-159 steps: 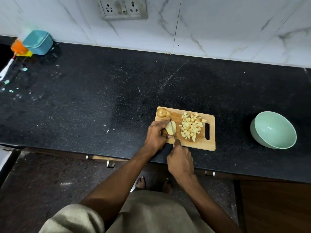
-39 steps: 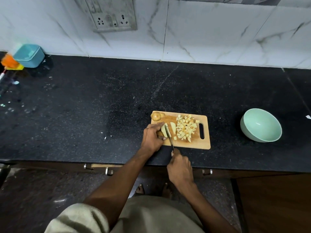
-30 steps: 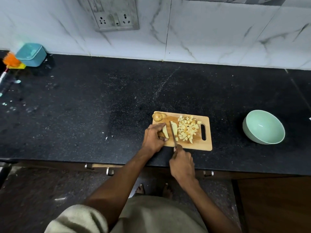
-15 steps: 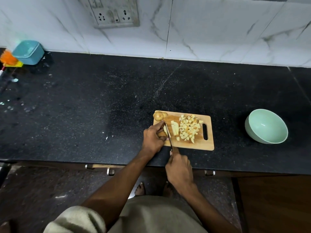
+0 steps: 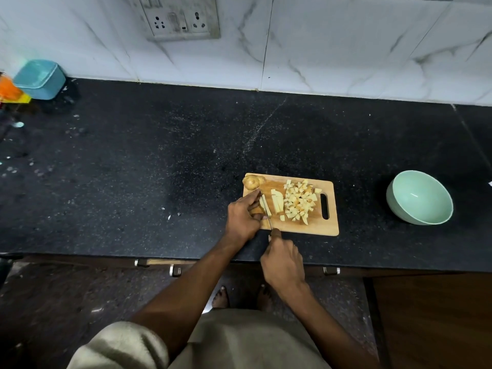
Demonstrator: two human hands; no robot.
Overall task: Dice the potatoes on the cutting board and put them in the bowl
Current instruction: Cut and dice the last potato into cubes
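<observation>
A wooden cutting board point(image 5: 316, 228) lies near the counter's front edge. On it, a pile of diced potato point(image 5: 299, 202) sits beside a few cut strips point(image 5: 277, 203). A whole small potato point(image 5: 251, 182) rests at the board's far left corner. My left hand point(image 5: 242, 218) holds a potato piece point(image 5: 264, 207) down on the board's left side. My right hand point(image 5: 283, 261) grips a knife point(image 5: 266, 213) whose blade lies across that piece. A mint green bowl point(image 5: 419, 197) stands to the right, with nothing in it.
The black stone counter point(image 5: 159, 155) stretches left and back to a marble wall with a socket plate point(image 5: 181, 17). A blue container point(image 5: 40, 78) and an orange item point(image 5: 8, 90) sit at the far left. Small scraps point(image 5: 170, 215) lie left of the board.
Over the last second the knife has shifted left from slice to slice through the piece my left hand holds. More strips now lie beside the diced pile.
</observation>
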